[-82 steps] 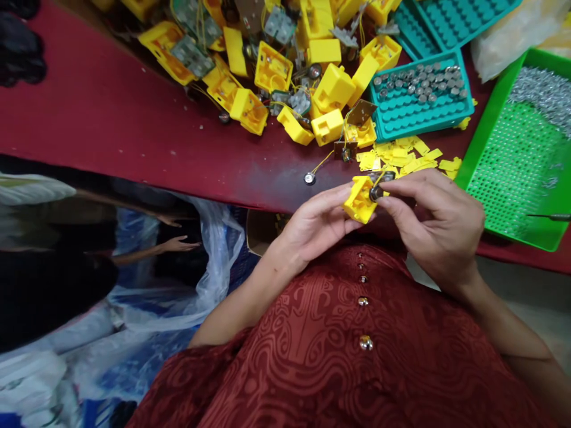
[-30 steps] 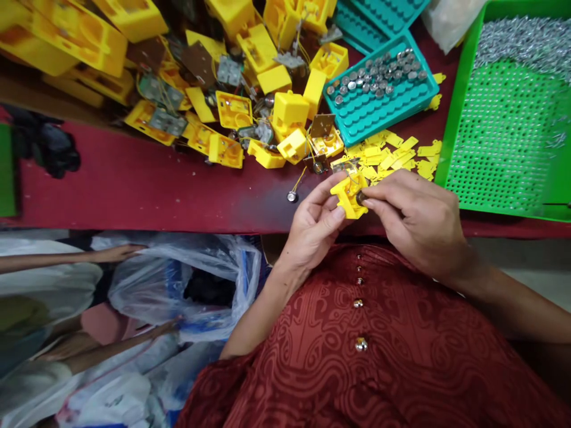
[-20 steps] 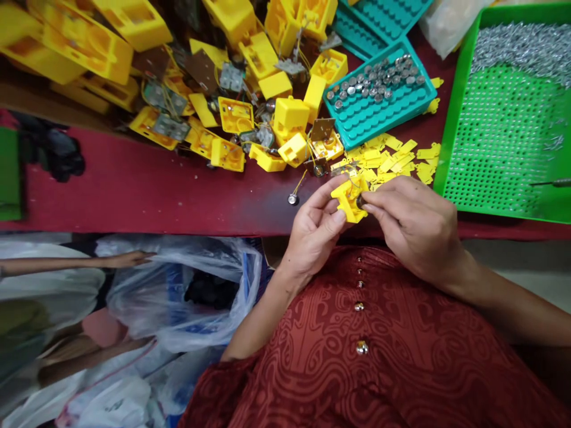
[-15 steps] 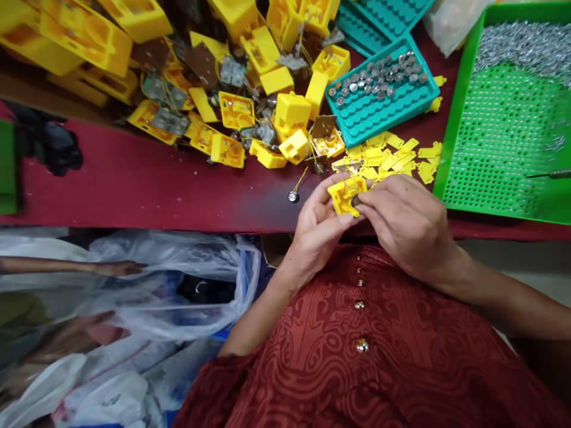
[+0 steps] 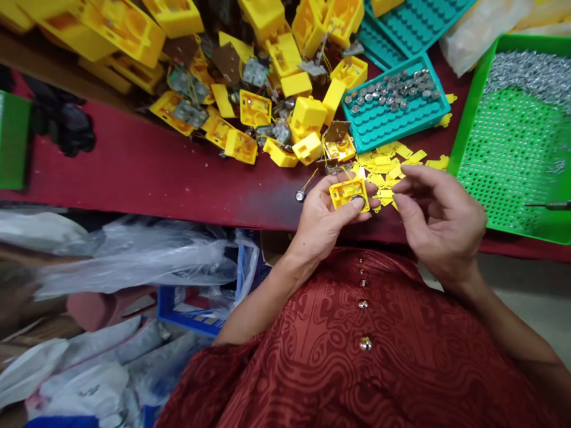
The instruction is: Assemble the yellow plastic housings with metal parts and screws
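My left hand [image 5: 319,217] is closed around a small yellow plastic housing [image 5: 343,191], its open side facing up. The thumb presses on a round dark metal-rimmed part, like a button cell, in the housing's near right corner. To the right, my right hand [image 5: 439,217] hovers apart from the housing, fingers curved with a gap between thumb and forefinger and nothing visible in them. Flat yellow plastic pieces [image 5: 388,166] lie in a loose heap just beyond both hands. A small round silver part on yellow wires [image 5: 300,195] rests on the table left of my left hand.
Wired yellow housings [image 5: 241,145] are piled along the back left. A teal ridged tray [image 5: 379,134] holds many button cells. At right, a green perforated tray [image 5: 504,196] contains screws and a thin dark tool [image 5: 553,206]. Plastic bags [image 5: 147,249] and a blue crate [image 5: 191,321] stand below left.
My right hand has let go at the housing and moved right, its fingers parting. My left thumb has come onto the round part. The plastic bag at lower left has shifted.
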The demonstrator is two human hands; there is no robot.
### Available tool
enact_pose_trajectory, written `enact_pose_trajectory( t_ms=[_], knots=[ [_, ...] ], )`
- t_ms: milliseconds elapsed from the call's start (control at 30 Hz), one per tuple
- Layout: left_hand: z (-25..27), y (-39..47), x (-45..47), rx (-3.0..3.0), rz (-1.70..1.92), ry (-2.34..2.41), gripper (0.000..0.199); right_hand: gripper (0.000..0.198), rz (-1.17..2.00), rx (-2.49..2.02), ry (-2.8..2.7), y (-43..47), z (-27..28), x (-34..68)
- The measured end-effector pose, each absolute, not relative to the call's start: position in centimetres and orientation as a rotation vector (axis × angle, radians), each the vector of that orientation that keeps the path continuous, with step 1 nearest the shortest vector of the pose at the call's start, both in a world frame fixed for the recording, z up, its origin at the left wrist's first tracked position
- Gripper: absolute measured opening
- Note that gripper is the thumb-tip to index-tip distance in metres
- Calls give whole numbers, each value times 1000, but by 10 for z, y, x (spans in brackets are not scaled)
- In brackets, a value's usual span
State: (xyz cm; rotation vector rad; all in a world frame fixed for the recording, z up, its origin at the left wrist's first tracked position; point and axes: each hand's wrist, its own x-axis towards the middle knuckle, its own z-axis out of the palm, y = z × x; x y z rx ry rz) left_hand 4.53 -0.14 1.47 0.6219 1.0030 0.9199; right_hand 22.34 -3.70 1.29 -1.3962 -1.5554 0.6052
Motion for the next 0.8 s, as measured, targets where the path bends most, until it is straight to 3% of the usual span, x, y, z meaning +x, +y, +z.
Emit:
enact_pose_trajectory(
  t_ms=[133, 267, 367, 467, 567, 700, 800],
  knots=[
    [3, 5, 44, 659, 877, 960, 68, 25, 537, -1373, -1535, -37, 6, 224],
    [14, 0, 39, 666, 723, 722, 52, 18, 613, -1356, -1507, -29, 9, 237],
    [29, -7, 35, 590, 697, 581, 37, 25, 788, -1275, -1549, -19, 13, 249],
    [37, -8, 31, 537, 677, 507, 36, 33, 965, -1212, -1569, -10, 14, 252],
    [41, -8, 28, 558, 653, 499, 38, 25, 1225, -1174, -1444, -3, 13, 248],
    [43, -8, 25, 668, 655, 586, 41, 58, 1723, -1085, -1150, 0, 14, 244],
    [41, -8, 23, 655, 669, 570, 41, 53, 1806, -1028, -1166, -2, 16, 244]
  ],
)
